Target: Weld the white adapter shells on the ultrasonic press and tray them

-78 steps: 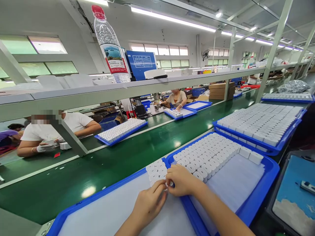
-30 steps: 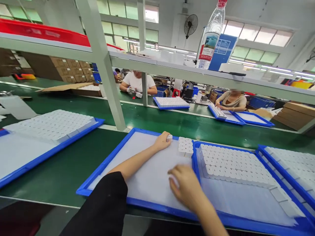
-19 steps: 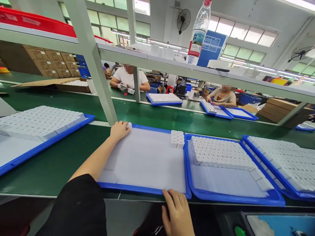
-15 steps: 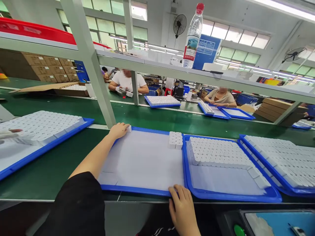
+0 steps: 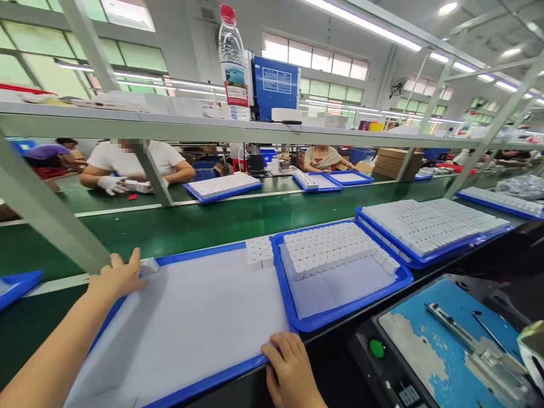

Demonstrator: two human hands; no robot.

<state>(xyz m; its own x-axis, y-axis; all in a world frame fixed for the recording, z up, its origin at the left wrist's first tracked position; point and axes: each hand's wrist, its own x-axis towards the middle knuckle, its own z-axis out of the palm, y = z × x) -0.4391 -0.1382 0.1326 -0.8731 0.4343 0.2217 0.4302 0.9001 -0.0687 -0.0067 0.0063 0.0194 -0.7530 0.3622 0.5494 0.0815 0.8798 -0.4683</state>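
Note:
A large blue tray [image 5: 204, 382] lined with white foam lies in front of me. My left hand [image 5: 117, 276] rests on its far left corner, fingers curled over the rim beside a small white block [image 5: 149, 265]. My right hand [image 5: 291, 371] grips the tray's near right edge, fingers bent over the rim. A small cluster of white plug-like parts [image 5: 259, 253] stands at the tray's far right corner. Beside it, a second blue tray [image 5: 352, 310] holds several rows of the same white parts [image 5: 327, 248].
A green conveyor belt [image 5: 212, 221] runs behind the trays, under a grey shelf frame [image 5: 178, 127] with a water bottle [image 5: 232, 62] on it. More filled trays [image 5: 429, 226] lie to the right. A blue-topped machine [image 5: 450, 340] stands at near right. Other people work across the belt.
My left hand placed a part, then moved to the tray's far left corner. My right hand dropped to the near edge. The view has swung right and the tray sits closer.

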